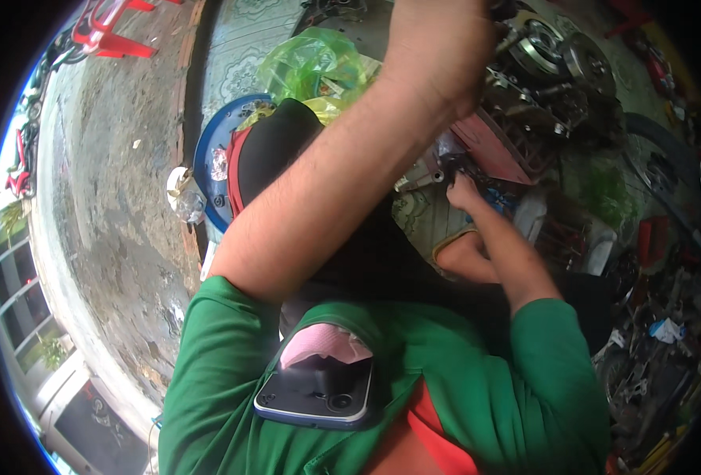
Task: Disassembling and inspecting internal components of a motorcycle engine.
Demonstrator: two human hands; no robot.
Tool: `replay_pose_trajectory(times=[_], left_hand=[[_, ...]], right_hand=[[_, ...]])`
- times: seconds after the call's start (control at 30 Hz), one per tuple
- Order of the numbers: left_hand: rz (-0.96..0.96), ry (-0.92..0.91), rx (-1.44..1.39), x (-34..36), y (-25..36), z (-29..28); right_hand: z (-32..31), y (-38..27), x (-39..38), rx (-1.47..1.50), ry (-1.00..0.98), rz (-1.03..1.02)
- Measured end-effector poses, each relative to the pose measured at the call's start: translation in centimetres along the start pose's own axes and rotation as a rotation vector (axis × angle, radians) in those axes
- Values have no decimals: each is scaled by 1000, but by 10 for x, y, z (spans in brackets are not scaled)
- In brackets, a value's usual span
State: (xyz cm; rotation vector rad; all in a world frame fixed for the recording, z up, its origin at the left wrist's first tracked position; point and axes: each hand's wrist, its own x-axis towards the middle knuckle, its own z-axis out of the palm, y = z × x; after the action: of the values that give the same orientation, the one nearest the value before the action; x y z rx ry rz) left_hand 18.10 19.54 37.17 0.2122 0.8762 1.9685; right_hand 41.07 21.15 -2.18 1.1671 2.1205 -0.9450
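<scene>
My left forearm crosses the middle of the view, and my left hand [444, 59] is raised close at the top, smeared by motion. Its fingers are largely hidden, so what it may hold does not show. Lower and to the right, my right hand [463, 192] is closed near the floor beside a red metal box [499, 149]. What lies in its fingers is too small and dark to name. Just left of that hand is a silvery metal rod-like part with a round end [420, 184]. Beyond the left hand stands a greasy engine [552, 67] with round metal housings.
A blue round tray [210, 150] holds small parts beside my left knee. Green plastic bags [311, 67] lie beyond it. A black hose [667, 150] curves at the right, above piled metal parts [643, 364]. Red plastic chairs [121, 43] stand at the far left.
</scene>
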Motion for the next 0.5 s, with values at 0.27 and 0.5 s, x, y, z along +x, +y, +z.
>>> replay_pose_trajectory(times=[0.27,0.5], left_hand=[[149,-89,212,-10,5,-11],[-73,-112,-12,5,-4,-25]], right_hand=[[31,16,18,140,713,143],[-13,10,16,124,403,326]])
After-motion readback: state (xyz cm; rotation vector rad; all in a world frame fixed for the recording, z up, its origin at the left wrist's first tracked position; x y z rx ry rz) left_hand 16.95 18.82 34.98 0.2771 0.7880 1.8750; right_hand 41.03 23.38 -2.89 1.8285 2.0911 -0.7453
